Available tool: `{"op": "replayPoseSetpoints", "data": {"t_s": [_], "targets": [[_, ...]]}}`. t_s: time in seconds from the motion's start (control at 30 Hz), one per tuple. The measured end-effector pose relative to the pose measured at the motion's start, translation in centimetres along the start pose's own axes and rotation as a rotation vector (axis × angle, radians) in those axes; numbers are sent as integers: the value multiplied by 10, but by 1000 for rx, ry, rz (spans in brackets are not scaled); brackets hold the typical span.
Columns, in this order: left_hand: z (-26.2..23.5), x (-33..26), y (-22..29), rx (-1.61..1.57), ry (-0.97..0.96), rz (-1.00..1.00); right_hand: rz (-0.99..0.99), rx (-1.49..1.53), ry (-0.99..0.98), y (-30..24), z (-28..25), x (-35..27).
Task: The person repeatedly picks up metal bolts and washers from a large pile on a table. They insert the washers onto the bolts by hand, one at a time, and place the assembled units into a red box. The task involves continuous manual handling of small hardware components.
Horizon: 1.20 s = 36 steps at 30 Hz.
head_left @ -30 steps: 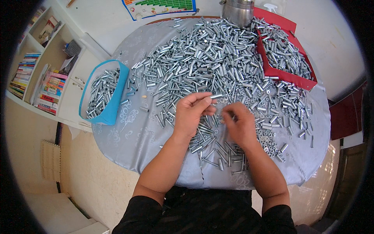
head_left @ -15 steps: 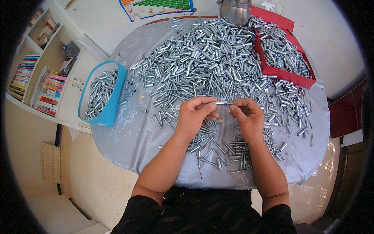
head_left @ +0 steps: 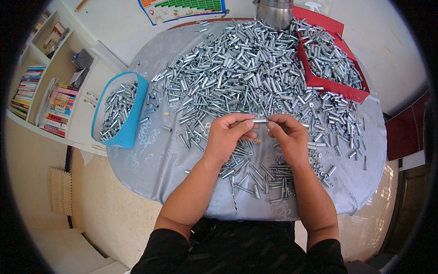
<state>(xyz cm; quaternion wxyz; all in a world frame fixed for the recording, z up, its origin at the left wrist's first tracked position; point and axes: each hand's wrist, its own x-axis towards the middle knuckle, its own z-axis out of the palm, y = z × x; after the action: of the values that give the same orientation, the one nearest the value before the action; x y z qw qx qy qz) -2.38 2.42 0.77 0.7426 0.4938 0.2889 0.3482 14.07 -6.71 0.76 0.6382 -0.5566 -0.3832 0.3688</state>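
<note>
Over the middle of the table, my left hand (head_left: 224,136) pinches one end of a shiny metal sleeve (head_left: 259,121) between thumb and fingers. At the sleeve's other end, my right hand (head_left: 291,138) is closed with thumb and forefinger pressed together. Whatever small part the right fingertips cover there is too hidden to make out. Beyond both hands spreads a big heap of metal sleeves and bolts (head_left: 237,64). Loose bolts (head_left: 278,180) lie between my forearms, and small nuts (head_left: 315,166) are gathered beside my right wrist.
A blue box (head_left: 130,123) of metal pieces stands at the left edge of the silver tablecloth (head_left: 150,169). At the far right sits a red box (head_left: 337,93), filled with similar pieces. A steel pot (head_left: 275,13) stands at the back. Bookshelves (head_left: 59,100) line the left wall.
My right hand has shifted slightly left, and its fingertips now meet the sleeve's end more closely. My left hand stays in place with the sleeve.
</note>
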Motion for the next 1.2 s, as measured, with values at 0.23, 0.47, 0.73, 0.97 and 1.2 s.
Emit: {"op": "replayPoseSetpoints", "data": {"t_s": [0.23,0.47,0.73,0.97,1.2], "targets": [[-4,4,3,-78,105,29,-182,-483,-58,1,4,0],[-4,4,3,-84,127,33,-393,-974,-214,8,9,1],[-5,4,3,-47,77,28,-203,-409,35,8,5,1],[-2,2,1,35,33,14,-143,-182,14,9,-4,0],[-1,2,0,44,5,6,-66,-141,24,5,-4,-2]]}}
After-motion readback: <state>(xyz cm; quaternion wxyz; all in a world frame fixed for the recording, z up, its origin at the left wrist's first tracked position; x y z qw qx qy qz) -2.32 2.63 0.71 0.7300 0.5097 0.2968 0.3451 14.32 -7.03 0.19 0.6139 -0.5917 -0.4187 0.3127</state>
